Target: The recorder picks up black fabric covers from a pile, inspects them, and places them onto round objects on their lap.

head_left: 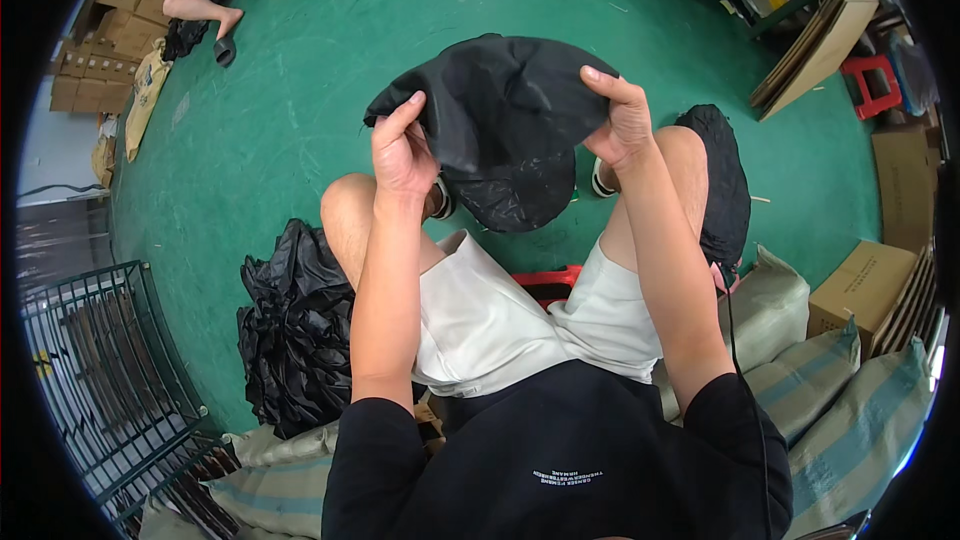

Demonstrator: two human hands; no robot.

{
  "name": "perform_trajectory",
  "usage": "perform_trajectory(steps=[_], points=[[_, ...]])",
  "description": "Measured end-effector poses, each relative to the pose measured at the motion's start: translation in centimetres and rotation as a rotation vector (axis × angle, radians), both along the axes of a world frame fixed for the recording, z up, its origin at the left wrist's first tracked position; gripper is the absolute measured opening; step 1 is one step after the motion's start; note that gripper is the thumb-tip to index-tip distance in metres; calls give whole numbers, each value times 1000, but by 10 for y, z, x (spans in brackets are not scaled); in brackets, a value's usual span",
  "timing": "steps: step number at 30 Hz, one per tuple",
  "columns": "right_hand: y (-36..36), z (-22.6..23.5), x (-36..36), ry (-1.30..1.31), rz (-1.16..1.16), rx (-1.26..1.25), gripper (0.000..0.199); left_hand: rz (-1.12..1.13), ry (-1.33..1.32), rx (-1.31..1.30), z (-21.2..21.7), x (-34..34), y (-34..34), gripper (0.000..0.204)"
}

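I hold up a black fabric piece (500,100) with a curved outline in front of my knees, and its middle sags in folds. My left hand (405,150) grips its left edge, thumb on top and fingers mostly underneath. At its right edge my right hand (622,120) pinches the cloth the same way. Below it, between my feet, shows a rounded black fabric part (515,195) with pale specks; whether it belongs to the same piece I cannot tell. Beyond my right knee lies a long black fabric bundle (722,175).
A crumpled black plastic bag (295,330) lies by my left leg. Woven sacks (860,430) and a cardboard box (862,280) are at my right. A dark metal rack (110,370) stands left. Far left, another person's leg (195,8) shows near stacked cartons (125,20). A red stool (870,85) stands right.
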State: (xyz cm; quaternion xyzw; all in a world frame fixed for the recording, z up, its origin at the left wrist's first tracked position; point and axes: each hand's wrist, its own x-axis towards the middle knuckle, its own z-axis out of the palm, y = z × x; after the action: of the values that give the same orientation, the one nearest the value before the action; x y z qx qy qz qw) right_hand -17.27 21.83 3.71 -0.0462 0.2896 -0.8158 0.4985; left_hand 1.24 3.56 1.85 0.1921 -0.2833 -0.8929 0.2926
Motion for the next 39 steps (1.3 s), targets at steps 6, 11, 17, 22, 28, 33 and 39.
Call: perform_trajectory(steps=[6,11,17,22,28,33,39], points=[[1,9,-5,32,-97,-42,34,1,52,24,-14,4,-8,25],[-3,5,4,108,-91,180,20,-15,14,47,-13,-1,-6,28],[5,19,-6,-7,-106,134,19,76,-177,63,-28,-4,-16,20],[-2,16,0,102,-170,142,12,-6,-268,132,-38,-13,-8,17],[4,1,-14,163,-185,30,13,-27,-243,238,-21,-22,-7,17],[9,3,-22,123,-250,-27,15,-34,-110,89,-34,-19,-6,20],[21,4,-32,75,-219,-23,26,-105,-18,67,-3,-26,10,14]])
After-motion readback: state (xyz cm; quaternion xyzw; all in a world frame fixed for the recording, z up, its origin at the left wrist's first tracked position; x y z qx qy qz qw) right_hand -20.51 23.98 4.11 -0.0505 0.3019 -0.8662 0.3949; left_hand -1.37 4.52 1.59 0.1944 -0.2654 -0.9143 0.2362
